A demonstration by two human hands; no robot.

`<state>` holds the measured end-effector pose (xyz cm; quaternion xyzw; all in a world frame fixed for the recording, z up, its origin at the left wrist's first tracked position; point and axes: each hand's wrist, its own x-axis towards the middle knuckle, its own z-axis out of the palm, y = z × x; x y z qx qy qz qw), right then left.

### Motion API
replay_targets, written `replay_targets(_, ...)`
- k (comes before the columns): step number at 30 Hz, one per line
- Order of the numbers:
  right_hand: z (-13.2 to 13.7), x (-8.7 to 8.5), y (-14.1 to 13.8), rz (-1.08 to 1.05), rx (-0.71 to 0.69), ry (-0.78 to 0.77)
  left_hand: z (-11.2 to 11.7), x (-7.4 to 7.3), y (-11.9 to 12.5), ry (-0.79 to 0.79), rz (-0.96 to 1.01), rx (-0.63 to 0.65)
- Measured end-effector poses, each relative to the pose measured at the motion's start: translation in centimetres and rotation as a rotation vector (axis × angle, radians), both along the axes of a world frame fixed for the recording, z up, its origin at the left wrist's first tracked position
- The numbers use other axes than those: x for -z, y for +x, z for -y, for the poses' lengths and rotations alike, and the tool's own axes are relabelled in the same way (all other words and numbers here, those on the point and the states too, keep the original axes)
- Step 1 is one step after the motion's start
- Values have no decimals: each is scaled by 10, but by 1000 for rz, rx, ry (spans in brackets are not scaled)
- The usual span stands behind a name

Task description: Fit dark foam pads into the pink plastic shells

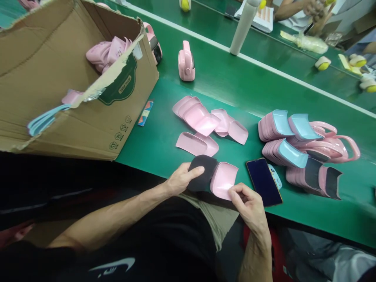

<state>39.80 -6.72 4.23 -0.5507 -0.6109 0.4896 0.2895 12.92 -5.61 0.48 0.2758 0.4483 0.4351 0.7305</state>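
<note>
My left hand grips a dark grey-black fabric pad at the bench's near edge. My right hand pinches the rim of a curved pink plastic shell, which lies right against the pad. I cannot tell whether pad and shell are joined. Just beyond my hands lie several loose pink shells. To the right stand stacks of shells with pale blue faces and a stack with black pads. Pink plastic loop handles lie behind them.
A green work bench runs across the view. A large open cardboard box stands at left, holding pink parts. A dark phone lies by my right hand. Beyond a white strip, a co-worker's hands work near a white bottle.
</note>
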Motion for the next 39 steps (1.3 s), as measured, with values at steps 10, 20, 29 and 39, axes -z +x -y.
replay_targets(10,-7,1,1,26,76,-13,-1,-1,1,-2,18,-9)
replay_targets(20,-7,10,-15,146,187,21,0,0,1,-7,5,-2)
replay_targets(29,-5,-13,-23,91,229,114,3,-26,7,17,161,-44)
replay_targets(39,-8,-25,-60,-162,126,-65,6,-33,17,37,58,52)
